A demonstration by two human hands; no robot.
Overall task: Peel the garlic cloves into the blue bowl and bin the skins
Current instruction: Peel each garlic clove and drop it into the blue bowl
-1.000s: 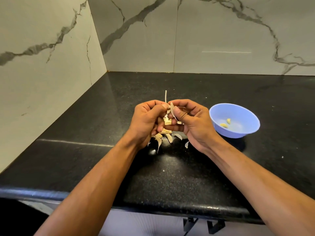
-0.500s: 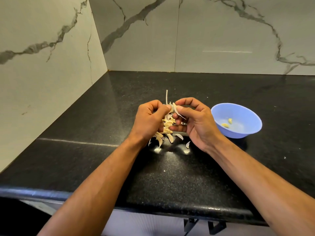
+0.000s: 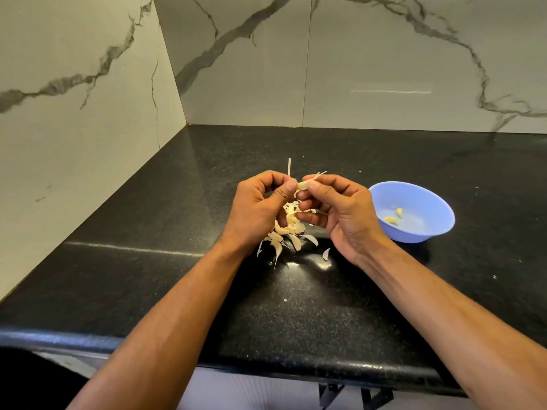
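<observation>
Black granite counter (image 3: pixel 296 321). Pile of garlic skins (image 3: pixel 285 232) under the hands. Left hand (image 3: pixel 257 208) and right hand (image 3: pixel 340 211) both pinch one garlic clove (image 3: pixel 303 184). Blue bowl (image 3: pixel 426 232) right, two peeled cloves (image 3: pixel 395 217) inside. Risk: clove slips, drops among skins.

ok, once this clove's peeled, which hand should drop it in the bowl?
Right. The right hand already pinches the garlic clove together with the left hand, and the blue bowl sits just beyond its knuckles; the left would have to cross over.
</observation>
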